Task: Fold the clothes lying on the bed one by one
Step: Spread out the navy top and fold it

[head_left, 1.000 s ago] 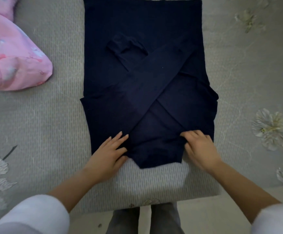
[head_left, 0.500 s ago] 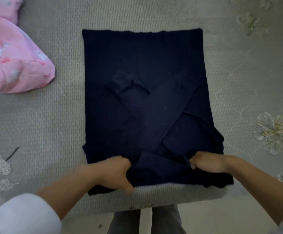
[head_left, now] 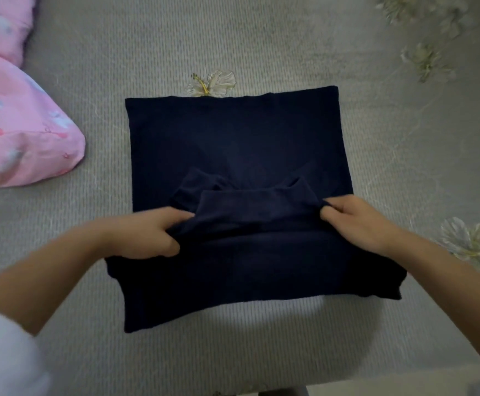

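A dark navy top (head_left: 233,144) lies flat on the grey bedspread (head_left: 261,44), its sleeves folded in across the body. Its near part is turned up and doubled over toward the far hem. My left hand (head_left: 153,235) grips the left end of that lifted fold, fingers curled under the cloth. My right hand (head_left: 356,221) pinches the right end of the same fold. The collar band runs between the two hands.
A crumpled pink garment (head_left: 18,132) lies at the left edge of the bed. Printed pale flowers (head_left: 467,241) dot the bedspread on the right and behind the top. The bed's near edge runs along the bottom of the view.
Both hands took hold of the near end of the navy top and carried it up and away over the body. The crossed sleeves are now covered by the fold.
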